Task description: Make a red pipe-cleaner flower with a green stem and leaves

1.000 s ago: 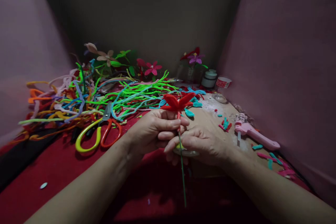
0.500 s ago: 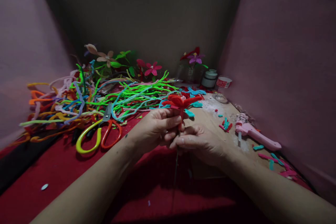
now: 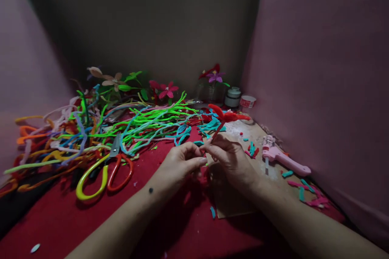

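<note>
A red pipe-cleaner flower (image 3: pixel 226 117) with a pale centre leans to the right above the work area. My right hand (image 3: pixel 235 162) is closed around its red-wrapped stem (image 3: pixel 217 130), below the petals. Just left of it, my left hand (image 3: pixel 185 160) pinches the lower part of the stem between thumb and fingers, and the fingertips of both hands nearly meet. What lies inside the left fingers is mostly hidden. Beneath the right hand is a brown board (image 3: pixel 234 200). Teal pipe-cleaner pieces (image 3: pixel 212 124) lie behind the hands.
Scissors (image 3: pixel 105 174) with yellow and red handles lie left, before a heap of coloured pipe cleaners (image 3: pixel 148 119). A pink glue gun (image 3: pixel 284 158) rests on the right. Finished flowers (image 3: pixel 168 90), a jar (image 3: pixel 232 97) and a small cup (image 3: pixel 247 102) stand at the back.
The flower has tipped from upright to leaning right and shifted right. My right hand has moved up the stem, and my left hand has dropped from under the petals. The view has shifted.
</note>
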`<state>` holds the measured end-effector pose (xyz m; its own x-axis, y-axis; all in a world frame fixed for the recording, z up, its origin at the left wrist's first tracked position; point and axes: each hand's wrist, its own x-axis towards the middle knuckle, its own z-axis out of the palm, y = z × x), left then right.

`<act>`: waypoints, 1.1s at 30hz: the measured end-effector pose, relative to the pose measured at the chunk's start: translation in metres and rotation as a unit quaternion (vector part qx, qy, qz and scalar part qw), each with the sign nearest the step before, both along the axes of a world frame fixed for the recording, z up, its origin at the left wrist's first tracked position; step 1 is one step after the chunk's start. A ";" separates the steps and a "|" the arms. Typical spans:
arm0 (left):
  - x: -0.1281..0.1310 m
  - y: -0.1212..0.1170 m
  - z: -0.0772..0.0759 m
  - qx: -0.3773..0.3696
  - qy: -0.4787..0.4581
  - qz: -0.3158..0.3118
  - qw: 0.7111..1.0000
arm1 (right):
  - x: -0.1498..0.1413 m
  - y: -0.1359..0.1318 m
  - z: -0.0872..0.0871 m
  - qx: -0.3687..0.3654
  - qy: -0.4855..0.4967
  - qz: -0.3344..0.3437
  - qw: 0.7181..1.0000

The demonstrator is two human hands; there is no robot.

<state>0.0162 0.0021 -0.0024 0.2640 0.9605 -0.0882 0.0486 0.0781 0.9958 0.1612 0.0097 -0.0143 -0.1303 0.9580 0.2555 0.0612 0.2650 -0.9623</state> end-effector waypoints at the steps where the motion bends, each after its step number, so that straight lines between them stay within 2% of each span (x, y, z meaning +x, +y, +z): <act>1: 0.001 0.000 -0.002 0.011 0.005 0.014 1.000 | 0.001 0.000 0.001 0.004 -0.023 -0.004 1.000; 4: 0.001 0.001 -0.006 0.027 0.011 0.024 0.999 | 0.002 0.000 0.002 -0.005 -0.029 0.004 1.000; 7: -0.002 0.002 -0.010 0.026 -0.012 -0.007 1.000 | 0.002 0.003 0.000 -0.005 0.036 0.050 0.998; 12: -0.002 0.002 -0.011 -0.048 -0.129 -0.055 0.989 | 0.003 0.009 -0.006 -0.044 0.116 0.106 0.987; 16: 0.000 0.000 -0.009 -0.092 -0.201 -0.061 0.973 | 0.003 0.011 -0.007 -0.012 0.137 0.105 0.985; 21: -0.003 0.001 -0.009 -0.143 -0.232 -0.078 0.959 | 0.005 0.015 -0.008 -0.010 0.088 0.074 0.993; 24: -0.005 0.001 -0.009 -0.158 -0.246 -0.083 0.953 | 0.008 0.017 -0.009 -0.001 0.088 0.077 0.993; 33: -0.005 0.002 -0.009 -0.185 -0.264 -0.104 0.941 | 0.004 0.016 -0.003 -0.055 0.143 0.096 0.984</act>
<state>0.0109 0.0045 -0.0118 0.5441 0.8125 -0.2094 -0.3924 0.4670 0.7924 0.1649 0.0259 -0.0176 -0.2502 0.9465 0.2040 -0.2565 0.1384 -0.9566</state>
